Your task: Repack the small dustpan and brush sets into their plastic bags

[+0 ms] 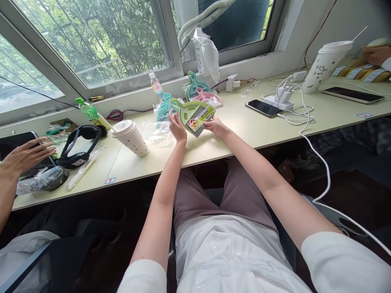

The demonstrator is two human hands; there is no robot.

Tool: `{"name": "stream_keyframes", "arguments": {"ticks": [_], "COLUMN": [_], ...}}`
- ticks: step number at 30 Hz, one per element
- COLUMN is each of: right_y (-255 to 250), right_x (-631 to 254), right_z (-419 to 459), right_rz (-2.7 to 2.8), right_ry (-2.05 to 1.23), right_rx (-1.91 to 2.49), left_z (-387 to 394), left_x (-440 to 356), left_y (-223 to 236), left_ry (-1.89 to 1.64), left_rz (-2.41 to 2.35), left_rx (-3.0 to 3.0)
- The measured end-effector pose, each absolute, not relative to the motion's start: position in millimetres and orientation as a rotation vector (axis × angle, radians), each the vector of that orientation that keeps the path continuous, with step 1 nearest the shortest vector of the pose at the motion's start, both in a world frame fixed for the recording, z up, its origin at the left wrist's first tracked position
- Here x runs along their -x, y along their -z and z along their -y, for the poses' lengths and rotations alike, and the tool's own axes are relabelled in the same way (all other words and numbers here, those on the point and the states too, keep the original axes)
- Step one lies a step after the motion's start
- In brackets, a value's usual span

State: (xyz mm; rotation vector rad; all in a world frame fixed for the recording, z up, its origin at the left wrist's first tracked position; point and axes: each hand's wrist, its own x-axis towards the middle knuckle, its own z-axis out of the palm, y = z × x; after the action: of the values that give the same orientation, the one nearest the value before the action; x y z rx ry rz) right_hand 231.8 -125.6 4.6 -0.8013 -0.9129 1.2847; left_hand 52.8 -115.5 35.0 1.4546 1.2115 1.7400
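Note:
Above the table I hold a green mini dustpan and brush set (195, 116) with a printed label across its bristles. My left hand (178, 129) is closed at the handle side, its fingers partly behind the set. At the lower right edge my right hand (217, 127) pinches the set between thumb and fingers. Behind it lie a teal dustpan set (165, 106) in clear wrapping, another teal set (197, 84) and a pink set (207, 97). Crumpled clear plastic (157, 133) rests on the tabletop near my left hand.
A lidded paper cup (130, 137) stands to my left, with headphones (81, 146) and a green bottle (93, 114) beyond it. A co-worker's hand (27, 156) is at far left. On the right are a phone (263, 108), charger cables (302, 112) and another cup (326, 65).

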Motion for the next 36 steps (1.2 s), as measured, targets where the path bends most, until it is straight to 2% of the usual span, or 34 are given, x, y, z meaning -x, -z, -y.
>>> {"name": "stream_keyframes", "arguments": {"ticks": [3, 8, 17, 23, 26, 36], "right_y": [-5.1, -4.3, -3.3, -4.1, -3.2, -3.1], "right_x": [-232.5, -233.5, -238.5, -237.5, -236.4, -232.4], "right_z": [127.1, 127.2, 122.0, 125.3, 125.6, 132.2], "right_rz": [0.909, 0.864, 0.739, 0.796, 0.834, 0.973], "right_ry": [-1.289, -1.272, -1.202, -1.222, -1.248, -1.34], "right_rx": [0.8, 0.87, 0.88, 0.915, 0.938, 0.945], "left_z": [116.1, 99.9, 113.6, 103.0, 100.2, 82.7], "left_x": [-37.0, -12.4, -13.6, -8.1, -5.7, 1.7], "left_y": [-40.5, -36.7, -44.3, -39.0, -36.4, -22.9], "left_ry": [-1.812, -1.402, -1.462, -1.537, -1.528, -1.109], "left_rz": [-1.469, -1.78, -1.382, -1.831, -1.912, -2.328], "left_rx": [-1.664, -1.805, -2.109, -1.856, -1.724, -1.728]}}
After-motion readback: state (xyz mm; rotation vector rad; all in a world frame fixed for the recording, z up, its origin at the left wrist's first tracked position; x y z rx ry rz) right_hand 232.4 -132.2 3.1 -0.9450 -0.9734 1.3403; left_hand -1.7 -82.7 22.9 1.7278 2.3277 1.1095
